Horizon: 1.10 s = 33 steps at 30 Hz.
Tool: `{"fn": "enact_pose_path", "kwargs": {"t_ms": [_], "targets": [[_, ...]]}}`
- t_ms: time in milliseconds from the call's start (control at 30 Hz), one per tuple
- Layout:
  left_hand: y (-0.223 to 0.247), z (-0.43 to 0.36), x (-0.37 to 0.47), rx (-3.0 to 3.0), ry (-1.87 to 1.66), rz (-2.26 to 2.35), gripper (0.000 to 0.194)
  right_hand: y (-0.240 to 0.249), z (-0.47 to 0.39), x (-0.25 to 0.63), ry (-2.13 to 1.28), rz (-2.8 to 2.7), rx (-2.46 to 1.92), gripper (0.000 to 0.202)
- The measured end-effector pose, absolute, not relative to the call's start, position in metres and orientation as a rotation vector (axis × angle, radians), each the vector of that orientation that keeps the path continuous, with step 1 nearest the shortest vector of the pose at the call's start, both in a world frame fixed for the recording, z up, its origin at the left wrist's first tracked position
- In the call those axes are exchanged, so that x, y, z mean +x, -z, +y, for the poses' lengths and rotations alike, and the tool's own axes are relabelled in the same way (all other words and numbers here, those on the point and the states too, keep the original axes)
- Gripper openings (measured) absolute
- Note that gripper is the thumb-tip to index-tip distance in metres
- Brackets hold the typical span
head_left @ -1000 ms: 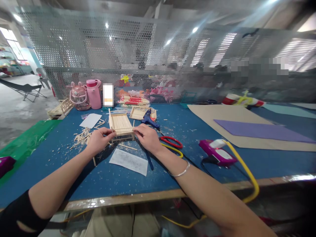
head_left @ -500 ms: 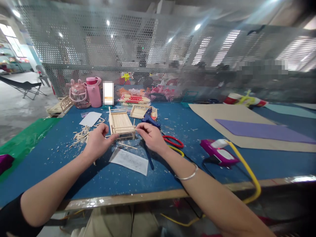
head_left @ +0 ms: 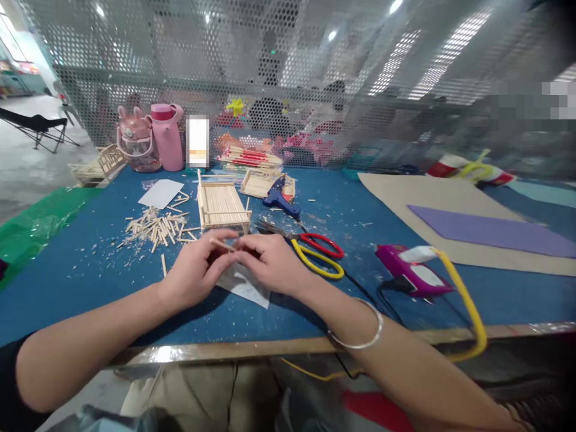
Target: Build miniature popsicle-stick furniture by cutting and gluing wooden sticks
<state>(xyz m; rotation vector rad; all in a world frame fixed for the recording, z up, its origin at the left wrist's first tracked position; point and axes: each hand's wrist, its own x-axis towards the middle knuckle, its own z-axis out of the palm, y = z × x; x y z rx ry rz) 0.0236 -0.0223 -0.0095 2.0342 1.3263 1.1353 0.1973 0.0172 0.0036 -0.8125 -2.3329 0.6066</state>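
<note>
Your left hand (head_left: 191, 270) and right hand (head_left: 272, 261) both pinch one small stick (head_left: 222, 245), just below the middle of the frame. Its long side slants down to the right. One toy bed (head_left: 222, 201) stands just behind.

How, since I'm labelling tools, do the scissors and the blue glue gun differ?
The scissors have looped red and yellow handles; the glue gun is blue with no such loops. The scissors lie close to the right hand; the glue gun is farther back. Neither is held.
</note>
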Motion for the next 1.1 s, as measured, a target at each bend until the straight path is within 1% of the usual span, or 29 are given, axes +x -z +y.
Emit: {"fn": "enact_pose_path", "kwargs": {"t_ms": [67,133,167,233,300,367,433,533,633,700,800,867,967,1033,1100], "targets": [[0.012,-0.021,0.024,2.006,-1.017,1.368,0.029,-0.004,0.021,0.201,-0.917,-2.279,-0.937,0.011],[0.015,-0.018,0.023,2.098,-0.788,1.347,0.017,-0.005,0.026,0.205,-1.222,-2.256,-1.000,0.014],[0.017,-0.016,0.023,2.159,-0.672,1.326,0.010,-0.006,0.028,0.207,-1.302,-2.277,-1.003,0.015],[0.021,-0.014,0.023,2.227,-0.521,1.318,0.006,-0.008,0.031,0.208,-1.262,-2.386,-0.978,0.016],[0.026,-0.013,0.022,2.188,-0.499,1.385,0.009,-0.011,0.034,0.208,-1.111,-2.507,-0.947,0.014],[0.030,-0.014,0.022,2.116,-0.545,1.437,0.017,-0.012,0.036,0.206,-1.065,-2.570,-0.922,0.014],[0.035,-0.014,0.021,2.095,-0.622,1.429,0.021,-0.012,0.039,0.204,-1.095,-2.583,-0.900,0.012],[0.042,-0.017,0.022,2.095,-0.756,1.404,0.024,-0.007,0.042,0.200,-1.132,-2.586,-0.884,0.014],[0.045,-0.020,0.023,2.106,-0.832,1.443,0.021,-0.001,0.045,0.199,-1.188,-2.543,-0.896,0.018],[0.041,-0.021,0.023,2.213,-0.776,1.462,0.018,0.001,0.046,0.201,-1.243,-2.441,-0.913,0.017],[0.032,-0.019,0.021,2.447,-0.562,1.471,0.010,-0.002,0.044,0.208,-1.229,-2.355,-0.878,0.019],[0.028,-0.016,0.018,2.533,-0.486,1.466,0.012,-0.006,0.041,0.215,-1.160,-2.480,-0.766,0.022],[0.025,-0.011,0.015,2.580,-0.467,1.442,0.012,-0.008,0.035,0.230,-1.014,-2.750,-0.631,0.024],[0.024,-0.009,0.013,2.592,-0.456,1.406,0.011,-0.008,0.033,0.242,-0.975,-2.812,-0.681,0.028],[0.022,-0.006,0.011,2.625,-0.429,1.363,0.019,-0.006,0.032,0.253,-0.990,-2.765,-0.786,0.031]]}}
